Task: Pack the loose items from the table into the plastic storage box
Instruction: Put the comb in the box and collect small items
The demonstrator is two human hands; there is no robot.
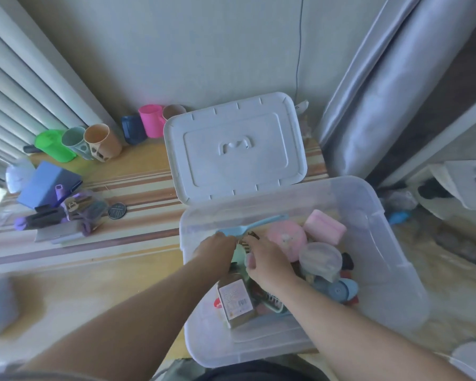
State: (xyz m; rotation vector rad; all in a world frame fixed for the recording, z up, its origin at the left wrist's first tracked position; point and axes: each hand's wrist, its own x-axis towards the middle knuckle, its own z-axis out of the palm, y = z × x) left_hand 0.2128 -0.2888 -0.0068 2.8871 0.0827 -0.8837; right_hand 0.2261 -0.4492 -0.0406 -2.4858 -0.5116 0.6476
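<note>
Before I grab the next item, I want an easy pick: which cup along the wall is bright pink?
The pink cup, standing upright between the dark blue cup and the brownish cup.

striped table (138,193), storage box (390,259), lid (234,147), cups (102,141)

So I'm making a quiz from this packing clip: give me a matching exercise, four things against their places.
Things:
1. blue fork
2. white lid
3. pink cup
4. labelled bottle

Places:
A. lying inside the box, near its front
B. by the wall, among other cups
C. held by the left hand, over the box's rim
D. flat on the table behind the box

Pairs: 1-C, 2-D, 3-B, 4-A
</note>
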